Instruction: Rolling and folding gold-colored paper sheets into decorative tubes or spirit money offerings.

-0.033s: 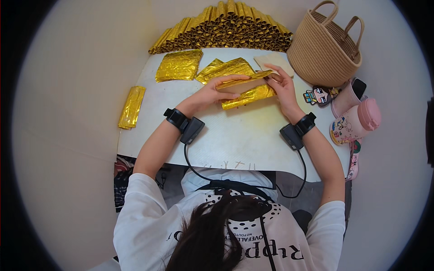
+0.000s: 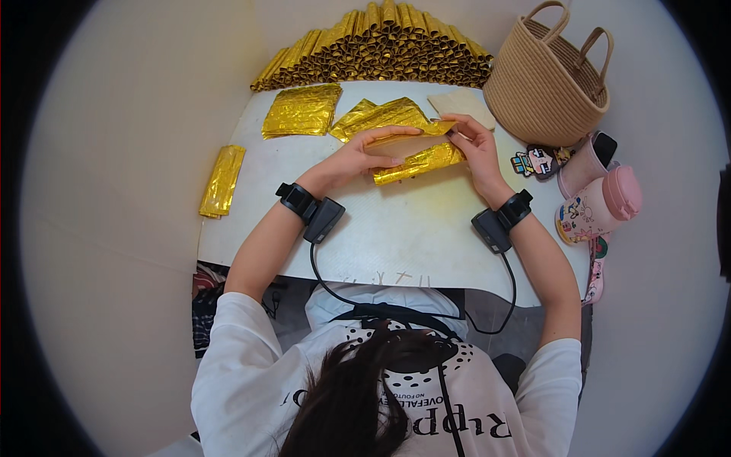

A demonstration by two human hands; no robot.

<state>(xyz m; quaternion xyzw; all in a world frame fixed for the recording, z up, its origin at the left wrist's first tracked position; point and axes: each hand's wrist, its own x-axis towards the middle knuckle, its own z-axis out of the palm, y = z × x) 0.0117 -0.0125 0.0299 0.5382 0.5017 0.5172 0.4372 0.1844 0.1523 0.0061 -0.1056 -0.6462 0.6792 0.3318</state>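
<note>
Between my two hands is a gold foil paper sheet (image 2: pixel 420 162), its near and far edges folded inward over a pale inner side. My left hand (image 2: pixel 371 150) grips its left end, fingers along the far fold and thumb on the near one. My right hand (image 2: pixel 474 145) pinches the far fold at the right end. Just beyond lie loose gold foil sheets (image 2: pixel 381 114), partly hidden by my left hand. Left of them sits a squared stack of gold foil sheets (image 2: pixel 302 111). A pale beige pad (image 2: pixel 466 107) is behind my right hand.
A large heap of rolled gold tubes (image 2: pixel 373 57) lines the table's back. At far left lies a narrow folded gold bundle (image 2: pixel 221 181). A woven basket (image 2: pixel 537 84), cartoon figure (image 2: pixel 537 161), pink cup (image 2: pixel 576 180) and pink-lidded bottle (image 2: pixel 590 215) stand right. Cables hang from both wrist devices.
My right fingers have shifted slightly at the right end, and the sheet's far fold there now lies lower and flatter. My left hand stays in place.
</note>
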